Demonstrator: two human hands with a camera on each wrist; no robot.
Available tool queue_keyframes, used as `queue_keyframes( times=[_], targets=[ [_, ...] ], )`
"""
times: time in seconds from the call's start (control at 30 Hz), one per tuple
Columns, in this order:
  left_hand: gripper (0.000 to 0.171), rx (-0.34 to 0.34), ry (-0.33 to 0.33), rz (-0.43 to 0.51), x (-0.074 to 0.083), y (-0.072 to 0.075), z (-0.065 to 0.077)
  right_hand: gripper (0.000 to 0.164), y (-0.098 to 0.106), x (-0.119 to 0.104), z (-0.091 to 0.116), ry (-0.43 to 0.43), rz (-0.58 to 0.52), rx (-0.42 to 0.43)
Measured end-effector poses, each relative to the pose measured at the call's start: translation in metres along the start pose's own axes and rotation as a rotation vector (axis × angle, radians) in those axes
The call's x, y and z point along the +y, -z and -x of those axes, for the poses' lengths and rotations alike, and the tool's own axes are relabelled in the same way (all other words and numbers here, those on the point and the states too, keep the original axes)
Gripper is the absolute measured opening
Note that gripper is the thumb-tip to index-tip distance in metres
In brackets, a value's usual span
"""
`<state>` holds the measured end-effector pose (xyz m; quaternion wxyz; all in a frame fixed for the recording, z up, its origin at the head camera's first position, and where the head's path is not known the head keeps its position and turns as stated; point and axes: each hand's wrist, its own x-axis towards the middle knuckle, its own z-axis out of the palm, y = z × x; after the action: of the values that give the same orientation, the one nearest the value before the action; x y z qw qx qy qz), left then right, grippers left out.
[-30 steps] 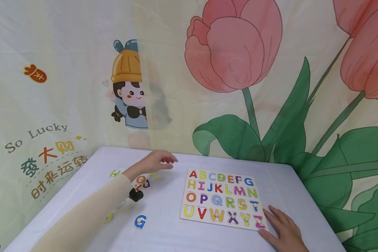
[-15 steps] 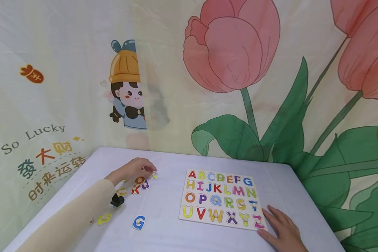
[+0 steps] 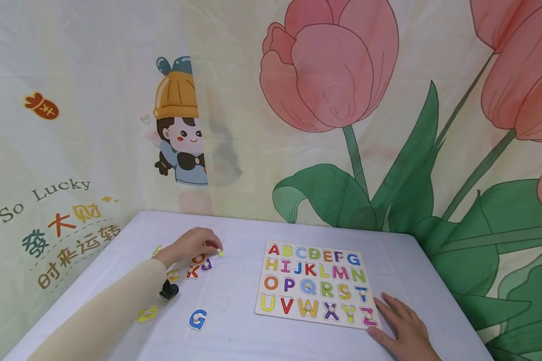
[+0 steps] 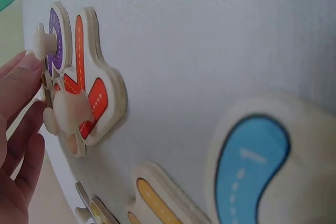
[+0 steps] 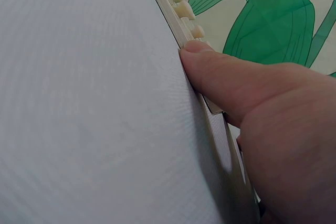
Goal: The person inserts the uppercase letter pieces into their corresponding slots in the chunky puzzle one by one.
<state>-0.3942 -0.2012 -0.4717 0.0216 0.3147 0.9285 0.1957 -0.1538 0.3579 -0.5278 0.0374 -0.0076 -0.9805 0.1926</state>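
In the head view my left hand [image 3: 191, 246] reaches to the far left part of the table, its fingertips pinching a small yellow-green letter piece [image 3: 220, 252]. An orange O [image 3: 198, 258], a purple letter [image 3: 206, 264] and a red K [image 3: 192, 272] lie beside that hand. The left wrist view shows the fingers [image 4: 18, 85] close to the knobbed red piece [image 4: 98, 100]; what they pinch is mostly hidden. My right hand [image 3: 406, 328] rests at the near right corner of the alphabet board [image 3: 318, 325], its thumb [image 5: 226, 74] against the front edge.
A blue G [image 3: 197, 319] and a yellow letter [image 3: 147, 314] lie nearer on the white table [image 3: 235, 291]. Several pieces on the board carry raised knobs. A dark object [image 3: 168, 290] sits below the left wrist. A printed curtain [image 3: 235, 100] hangs behind the table.
My left hand has moved left and down from above the table to the yellow-green piece, its fingers closing there. The right hand stays at the board's corner.
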Motion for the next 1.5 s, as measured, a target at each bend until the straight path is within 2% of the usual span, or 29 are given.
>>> queue_keyframes(
  times=[0.3,0.5,0.67,0.77,0.9,1.0,1.3,1.5],
  targets=[
    [0.006,0.041,0.056,-0.016,0.015,-0.001,-0.001,0.091,0.001,-0.002,0.000,0.012,-0.005,0.011],
    [0.011,0.041,0.109,-0.016,0.028,-0.007,0.003,0.092,0.001,-0.002,0.000,0.003,0.005,-0.005],
    [0.012,0.024,0.125,-0.007,0.028,-0.009,0.005,0.092,-0.001,0.000,0.000,0.011,0.010,0.008],
    [0.009,-0.004,0.116,0.013,0.026,-0.006,0.006,0.093,-0.002,0.000,0.000,0.012,0.010,0.007],
    [0.019,-0.049,0.043,0.041,0.022,-0.001,0.005,0.092,-0.002,0.001,0.000,0.023,0.008,0.017],
    [0.019,-0.071,-0.004,0.049,0.018,0.000,0.003,0.091,-0.002,0.002,0.000,0.033,0.005,0.030],
    [0.014,-0.085,-0.024,0.099,0.011,-0.004,-0.001,0.093,-0.002,0.001,0.000,0.011,-0.007,-0.012],
    [0.012,-0.066,-0.011,0.079,0.015,-0.004,-0.002,0.092,-0.001,0.001,-0.001,0.014,0.005,-0.002]
  ],
)
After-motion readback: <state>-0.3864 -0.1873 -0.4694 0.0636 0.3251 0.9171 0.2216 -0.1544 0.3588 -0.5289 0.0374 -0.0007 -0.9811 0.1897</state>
